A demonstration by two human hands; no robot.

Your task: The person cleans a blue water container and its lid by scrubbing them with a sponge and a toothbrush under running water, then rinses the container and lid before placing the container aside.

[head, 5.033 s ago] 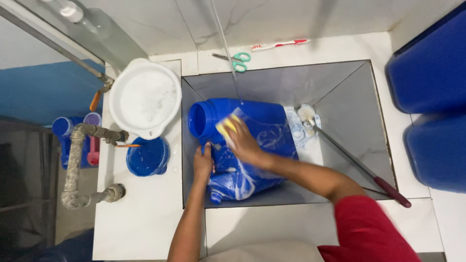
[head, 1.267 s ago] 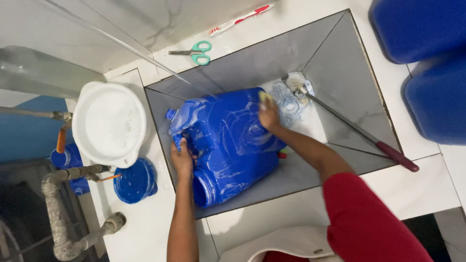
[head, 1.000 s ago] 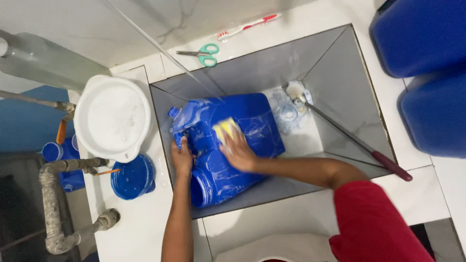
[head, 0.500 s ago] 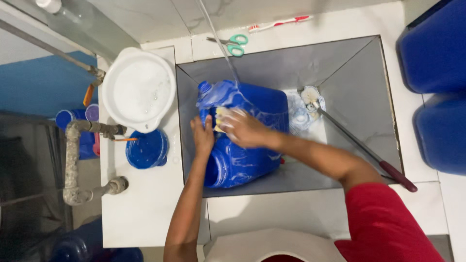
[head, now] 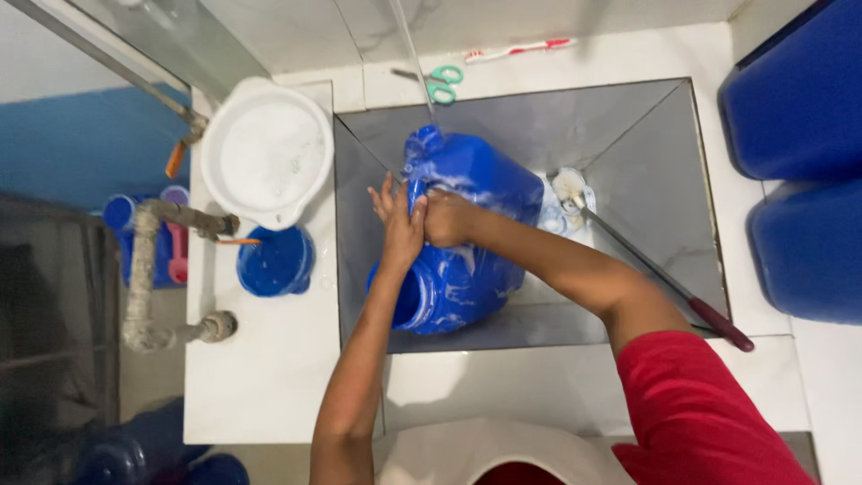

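Observation:
A large blue plastic jug, streaked with white foam, lies on its side in a grey stone sink. My left hand presses flat against the jug's left side, steadying it. My right hand is closed on the jug's surface right beside the left hand; the yellow sponge seen earlier is hidden under it. A thin stream of water falls from above onto the jug's upper end.
A white foamy basin and a small blue bowl stand on the white counter at left. Green scissors and a toothbrush lie behind the sink. A long-handled tool rests in the sink. Blue containers stand at right.
The jug has been turned so its end points up under the water stream. My right hand slid left across it and now sits next to the left hand.

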